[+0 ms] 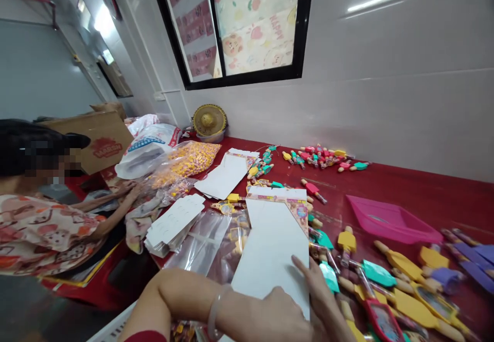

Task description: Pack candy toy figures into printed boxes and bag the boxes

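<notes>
A white card [276,259] with a printed top strip lies in front of me, over clear plastic bags [204,234]. My right hand [322,298] is at the card's lower right edge, its thumb on the white face and its fingers along the edge, closed on it. My left hand [276,308], with a pale bangle on the wrist, reaches across the card's lower part. It is curled with knuckles up, and its fingertips are hidden. Beside my right hand lie yellow, teal and red paddle-shaped toys [380,272] with tan and clear ends.
A pink tray [389,221] stands at right on the red table [332,177]. More white cards [175,223] are stacked left, near a bag of small orange pieces [193,159]. A seated person [50,229] works at left. A straw hat [209,120] sits by the wall.
</notes>
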`<action>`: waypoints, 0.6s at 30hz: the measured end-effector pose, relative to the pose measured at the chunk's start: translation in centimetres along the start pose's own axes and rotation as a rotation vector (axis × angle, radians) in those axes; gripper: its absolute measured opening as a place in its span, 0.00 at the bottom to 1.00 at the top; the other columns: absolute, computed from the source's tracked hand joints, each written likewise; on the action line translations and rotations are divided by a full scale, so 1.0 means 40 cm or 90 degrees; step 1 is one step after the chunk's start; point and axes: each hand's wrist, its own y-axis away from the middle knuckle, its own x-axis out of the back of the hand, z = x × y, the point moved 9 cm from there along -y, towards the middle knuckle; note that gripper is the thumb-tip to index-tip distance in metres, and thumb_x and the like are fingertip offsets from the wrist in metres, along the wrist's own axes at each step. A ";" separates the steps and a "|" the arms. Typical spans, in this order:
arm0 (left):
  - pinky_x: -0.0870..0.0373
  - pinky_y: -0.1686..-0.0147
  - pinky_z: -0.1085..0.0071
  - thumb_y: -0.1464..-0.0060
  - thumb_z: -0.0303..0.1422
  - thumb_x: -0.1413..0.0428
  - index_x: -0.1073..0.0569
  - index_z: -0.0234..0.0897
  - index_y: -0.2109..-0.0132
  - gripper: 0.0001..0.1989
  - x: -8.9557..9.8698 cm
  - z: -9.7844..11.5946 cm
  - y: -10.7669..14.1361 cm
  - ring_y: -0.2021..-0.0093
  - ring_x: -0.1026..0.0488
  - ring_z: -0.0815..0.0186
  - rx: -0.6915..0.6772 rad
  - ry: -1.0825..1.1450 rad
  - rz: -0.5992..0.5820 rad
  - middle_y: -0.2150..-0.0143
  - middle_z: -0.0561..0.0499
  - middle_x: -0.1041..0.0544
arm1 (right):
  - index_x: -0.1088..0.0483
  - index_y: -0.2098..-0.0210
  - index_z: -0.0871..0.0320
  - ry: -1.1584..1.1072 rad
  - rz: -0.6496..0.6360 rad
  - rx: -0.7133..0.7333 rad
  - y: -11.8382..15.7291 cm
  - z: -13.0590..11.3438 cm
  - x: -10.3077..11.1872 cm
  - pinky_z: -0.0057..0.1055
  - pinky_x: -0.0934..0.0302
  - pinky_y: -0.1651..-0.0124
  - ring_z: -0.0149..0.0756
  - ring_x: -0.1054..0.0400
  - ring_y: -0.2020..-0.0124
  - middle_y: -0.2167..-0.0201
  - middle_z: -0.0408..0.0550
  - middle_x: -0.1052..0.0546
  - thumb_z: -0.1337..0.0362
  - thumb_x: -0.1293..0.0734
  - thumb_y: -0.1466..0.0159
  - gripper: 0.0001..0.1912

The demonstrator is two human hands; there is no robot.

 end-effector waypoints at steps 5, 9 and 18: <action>0.25 0.49 0.58 0.35 0.39 0.48 0.27 0.36 0.41 0.20 0.178 -0.322 0.048 0.44 0.23 0.52 0.408 0.083 0.163 0.42 0.39 0.22 | 0.25 0.47 0.57 -0.044 0.015 -0.047 0.154 0.040 -0.030 0.46 0.31 0.44 0.57 0.28 0.45 0.49 0.57 0.20 0.45 0.24 0.51 0.37; 0.50 0.29 0.51 0.39 0.46 0.43 0.49 0.28 0.27 0.43 0.329 -0.562 0.086 0.25 0.53 0.47 0.517 0.065 0.209 0.24 0.32 0.51 | 0.25 0.44 0.56 -0.112 -0.014 -0.068 0.246 0.017 -0.008 0.41 0.30 0.44 0.54 0.28 0.43 0.46 0.55 0.22 0.43 0.23 0.48 0.37; 0.54 0.33 0.43 0.53 0.56 0.36 0.47 0.38 0.27 0.54 0.513 -0.590 0.059 0.28 0.50 0.38 0.450 -0.091 0.097 0.28 0.31 0.44 | 0.29 0.40 0.53 -0.225 -0.055 -0.052 0.255 -0.024 -0.035 0.42 0.33 0.40 0.53 0.30 0.41 0.42 0.54 0.24 0.44 0.24 0.45 0.38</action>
